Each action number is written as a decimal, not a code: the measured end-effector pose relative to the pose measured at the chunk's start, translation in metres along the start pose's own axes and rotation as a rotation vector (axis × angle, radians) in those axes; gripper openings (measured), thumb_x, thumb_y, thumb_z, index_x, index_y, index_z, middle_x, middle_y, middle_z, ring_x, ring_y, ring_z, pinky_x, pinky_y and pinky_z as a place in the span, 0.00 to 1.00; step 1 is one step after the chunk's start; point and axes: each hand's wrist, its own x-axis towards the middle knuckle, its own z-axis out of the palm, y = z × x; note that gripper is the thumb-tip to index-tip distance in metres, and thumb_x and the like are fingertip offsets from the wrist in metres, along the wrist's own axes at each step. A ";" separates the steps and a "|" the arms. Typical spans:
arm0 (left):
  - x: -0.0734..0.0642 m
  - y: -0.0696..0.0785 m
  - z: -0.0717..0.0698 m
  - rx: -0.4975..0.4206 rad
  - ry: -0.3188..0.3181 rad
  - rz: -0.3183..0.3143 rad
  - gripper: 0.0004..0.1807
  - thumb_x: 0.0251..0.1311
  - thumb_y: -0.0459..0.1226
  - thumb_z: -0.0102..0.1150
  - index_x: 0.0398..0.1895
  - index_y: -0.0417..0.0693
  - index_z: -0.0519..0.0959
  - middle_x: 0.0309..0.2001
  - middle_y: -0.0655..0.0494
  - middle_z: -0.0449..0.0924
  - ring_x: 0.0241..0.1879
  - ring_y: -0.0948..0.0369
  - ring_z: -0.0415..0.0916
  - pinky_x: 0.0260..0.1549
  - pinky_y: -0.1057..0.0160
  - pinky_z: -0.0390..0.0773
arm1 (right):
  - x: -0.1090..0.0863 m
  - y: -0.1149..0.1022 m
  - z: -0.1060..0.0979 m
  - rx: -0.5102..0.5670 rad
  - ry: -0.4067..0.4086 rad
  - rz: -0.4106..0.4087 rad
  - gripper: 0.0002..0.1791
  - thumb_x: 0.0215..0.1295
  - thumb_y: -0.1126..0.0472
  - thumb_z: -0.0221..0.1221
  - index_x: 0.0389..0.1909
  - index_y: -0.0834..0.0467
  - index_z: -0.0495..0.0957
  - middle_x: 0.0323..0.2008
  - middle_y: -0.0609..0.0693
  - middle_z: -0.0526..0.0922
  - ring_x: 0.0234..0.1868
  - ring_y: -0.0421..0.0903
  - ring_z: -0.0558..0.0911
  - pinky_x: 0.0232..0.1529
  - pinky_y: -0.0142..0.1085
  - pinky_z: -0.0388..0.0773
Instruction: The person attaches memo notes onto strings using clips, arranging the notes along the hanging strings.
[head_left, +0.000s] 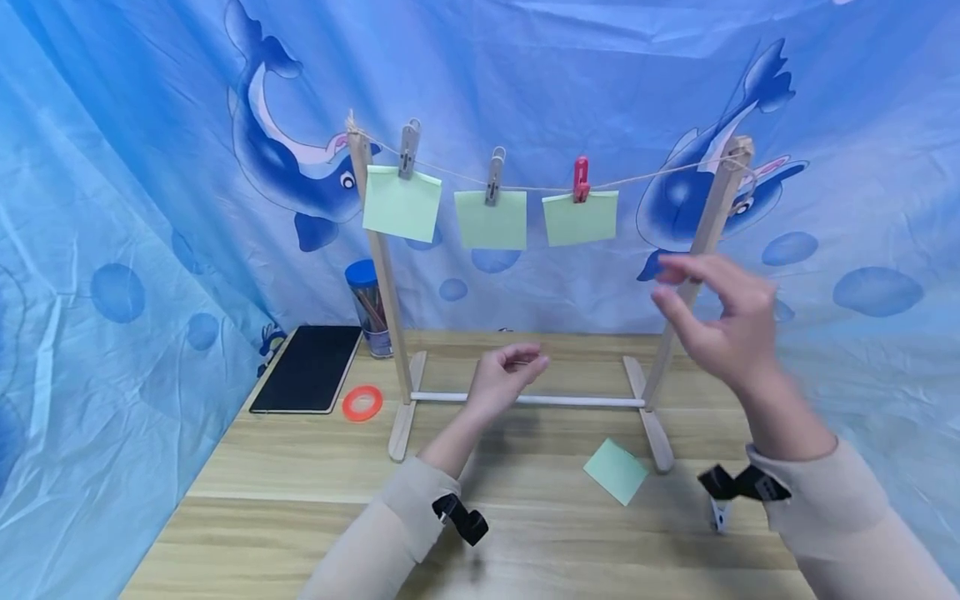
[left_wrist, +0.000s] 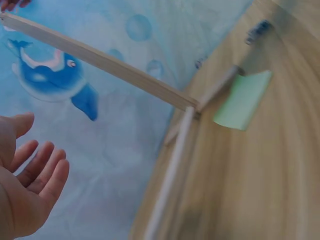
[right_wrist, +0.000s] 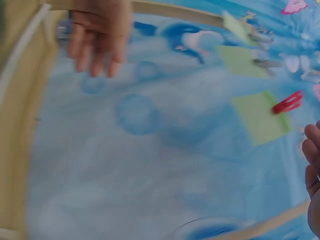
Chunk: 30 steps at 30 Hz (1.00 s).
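Observation:
My left hand (head_left: 504, 379) hovers over the white crossbar (head_left: 577, 401) of a wooden stand, its fingers loosely bent around nothing. In the left wrist view the same hand (left_wrist: 32, 182) shows relaxed, spread fingers. Raised in front of the stand's right post (head_left: 712, 212), my right hand (head_left: 723, 321) has thumb and fingers apart, holding nothing. Three pale green paper notes hang from a string (head_left: 645, 177): the left note (head_left: 401, 208) and middle note (head_left: 491, 223) by grey clothespins (head_left: 494, 177), the right note (head_left: 581, 221) by a red clothespin (head_left: 581, 179).
Another green note (head_left: 616, 472) lies on the wooden table (head_left: 525, 542) near the stand's right foot (head_left: 648, 417). A grey clothespin (head_left: 718, 515) lies by my right sleeve. At left are a black tablet (head_left: 307, 369), an orange ring (head_left: 362, 392) and a blue-lidded jar (head_left: 369, 308).

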 end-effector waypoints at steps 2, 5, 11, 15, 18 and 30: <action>-0.005 -0.009 0.000 0.081 0.000 0.042 0.18 0.63 0.42 0.69 0.52 0.43 0.84 0.44 0.53 0.87 0.43 0.60 0.84 0.46 0.64 0.84 | -0.028 0.008 -0.004 -0.003 -0.037 0.041 0.29 0.67 0.45 0.64 0.39 0.74 0.83 0.28 0.66 0.83 0.38 0.31 0.79 0.45 0.23 0.74; -0.011 -0.024 0.001 0.165 -0.010 0.106 0.16 0.64 0.41 0.69 0.51 0.42 0.84 0.45 0.51 0.87 0.44 0.58 0.83 0.50 0.59 0.83 | -0.071 0.023 -0.013 -0.027 -0.092 0.118 0.19 0.63 0.58 0.66 0.40 0.73 0.84 0.29 0.65 0.84 0.39 0.30 0.80 0.46 0.23 0.75; -0.025 -0.048 0.013 0.218 -0.070 0.147 0.16 0.64 0.39 0.69 0.51 0.40 0.84 0.49 0.45 0.86 0.50 0.51 0.82 0.54 0.49 0.81 | -0.142 0.033 -0.041 -0.139 -0.140 0.363 0.13 0.54 0.75 0.68 0.43 0.69 0.85 0.34 0.46 0.86 0.42 0.26 0.78 0.48 0.20 0.71; -0.035 -0.061 0.023 0.241 -0.118 0.134 0.15 0.66 0.38 0.67 0.52 0.40 0.84 0.50 0.45 0.85 0.52 0.52 0.81 0.53 0.53 0.81 | -0.178 0.028 -0.061 -0.215 -0.182 0.535 0.13 0.58 0.74 0.67 0.45 0.68 0.85 0.37 0.29 0.81 0.41 0.25 0.76 0.46 0.16 0.69; -0.041 -0.067 0.032 0.270 -0.153 0.140 0.15 0.66 0.38 0.66 0.52 0.38 0.83 0.50 0.46 0.85 0.51 0.53 0.81 0.52 0.58 0.82 | -0.198 0.025 -0.075 -0.250 -0.277 0.639 0.13 0.61 0.71 0.68 0.47 0.67 0.85 0.37 0.35 0.84 0.39 0.25 0.77 0.44 0.15 0.70; -0.059 -0.089 0.061 0.650 -0.313 0.339 0.20 0.65 0.43 0.68 0.56 0.44 0.83 0.57 0.51 0.80 0.60 0.57 0.76 0.62 0.61 0.74 | -0.250 0.020 -0.111 -0.361 -0.722 0.888 0.24 0.61 0.54 0.72 0.52 0.64 0.83 0.45 0.60 0.87 0.40 0.47 0.85 0.37 0.36 0.83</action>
